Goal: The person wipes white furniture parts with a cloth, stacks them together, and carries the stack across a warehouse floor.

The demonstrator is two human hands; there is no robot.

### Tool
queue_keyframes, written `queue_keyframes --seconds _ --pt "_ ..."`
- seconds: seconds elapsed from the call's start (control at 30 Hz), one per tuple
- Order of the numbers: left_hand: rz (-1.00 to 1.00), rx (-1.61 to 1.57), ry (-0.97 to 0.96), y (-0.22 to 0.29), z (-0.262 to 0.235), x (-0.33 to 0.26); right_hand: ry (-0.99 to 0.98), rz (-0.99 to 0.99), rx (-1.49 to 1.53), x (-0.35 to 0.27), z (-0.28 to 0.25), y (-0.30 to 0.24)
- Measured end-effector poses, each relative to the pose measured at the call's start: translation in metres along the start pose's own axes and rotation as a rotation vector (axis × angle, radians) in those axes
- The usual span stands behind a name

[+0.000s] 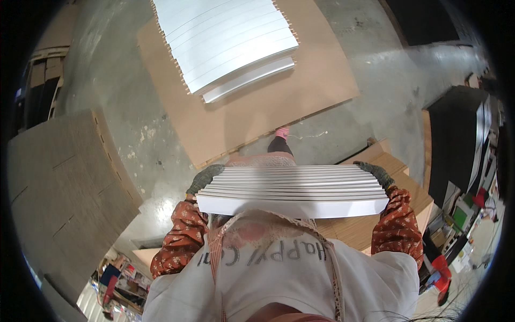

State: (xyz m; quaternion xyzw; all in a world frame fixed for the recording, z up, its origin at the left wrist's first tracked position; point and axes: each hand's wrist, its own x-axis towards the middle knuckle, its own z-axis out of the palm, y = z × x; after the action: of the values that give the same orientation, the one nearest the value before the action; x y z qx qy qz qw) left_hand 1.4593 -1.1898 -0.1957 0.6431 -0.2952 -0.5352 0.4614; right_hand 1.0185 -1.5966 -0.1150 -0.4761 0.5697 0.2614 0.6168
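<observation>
Against my body I carry a stack of long white board strips (292, 208), level from side to side. At its left end my left hand (205, 178), in a dark grey-green glove, is closed on the strips. The opposite end is gripped by my right hand (377, 174), gloved alike; its fingertips are partly hidden behind the edges. Farther ahead, a large pile of white strips (230, 45) lies in rows on a brown board (322, 70). One strip (249, 80) sticks out lower along the pile's near side.
Grey concrete floor (375, 121) surrounds the brown board. To my left stands a stack of brown-grey boards (70, 177). Wood-coloured panels (348, 228) lie close by at my right, with a tall dark stack (453, 142) beyond them. Cluttered items (456, 225) fill the far right.
</observation>
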Motion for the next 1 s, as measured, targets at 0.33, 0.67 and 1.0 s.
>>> queue_keyframes --seconds 0.33,0.67,1.0 --pt "-0.609 -0.741 0.321 0.048 -0.021 0.049 -0.078 -0.229 -0.318 0.039 -0.016 -0.085" --pt "-0.490 -0.603 0.123 0.012 -0.093 0.083 -0.037 0.011 -0.294 0.059 0.004 -0.153" --pt "-0.705 -0.472 0.101 0.004 -0.047 0.091 0.179 -0.060 -0.398 0.056 0.000 -0.171"
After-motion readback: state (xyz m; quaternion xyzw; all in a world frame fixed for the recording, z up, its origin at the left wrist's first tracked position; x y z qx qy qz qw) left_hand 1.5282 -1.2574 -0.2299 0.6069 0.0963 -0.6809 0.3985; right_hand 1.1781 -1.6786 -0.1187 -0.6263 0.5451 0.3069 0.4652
